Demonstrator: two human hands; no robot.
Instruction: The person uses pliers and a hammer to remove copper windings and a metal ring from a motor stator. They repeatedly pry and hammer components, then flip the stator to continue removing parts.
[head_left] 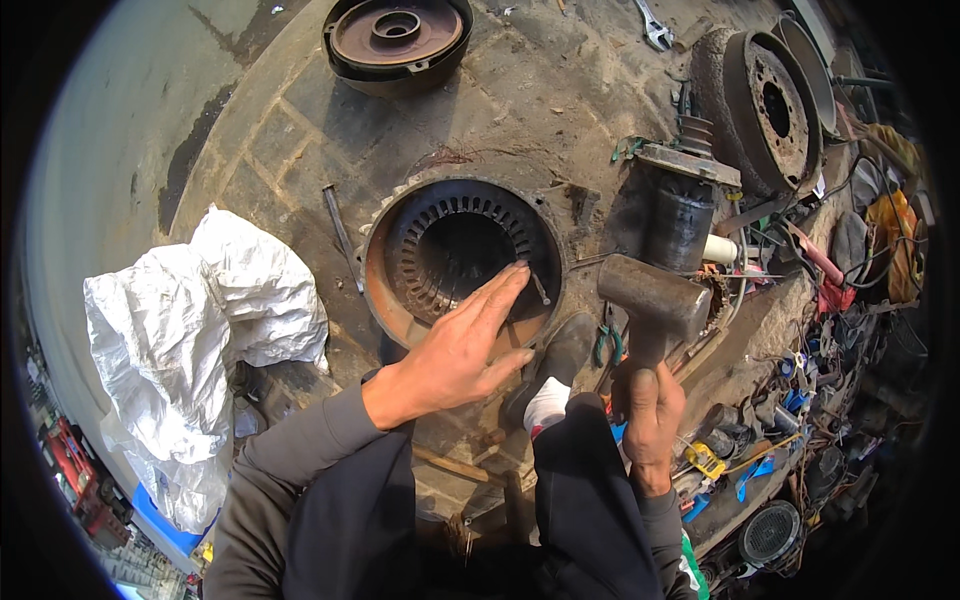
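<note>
My left hand (452,348) reaches over a round metal motor housing (384,292), its fingers stretched out and nothing gripped. Inside the housing sits a ring of slots (409,252) around a dark hollow. Close to my fingertips a small metal rod (541,290) leans at the inner wall; I cannot tell whether the fingers touch it. My right hand (655,415) is closed around the handle of a hammer (652,298) with a thick cylindrical head, raised to the right of the housing. The lower handle is hidden by the fist.
White sacking (170,330) lies at the left. Left of the housing rests a metal bar (343,238). A second round housing (397,50) stands farther off. At the right are a dark cylinder (678,220), a wheel rim (772,110), green-handled pliers (606,345) and piled scrap. My shoe (568,348) is beside the housing.
</note>
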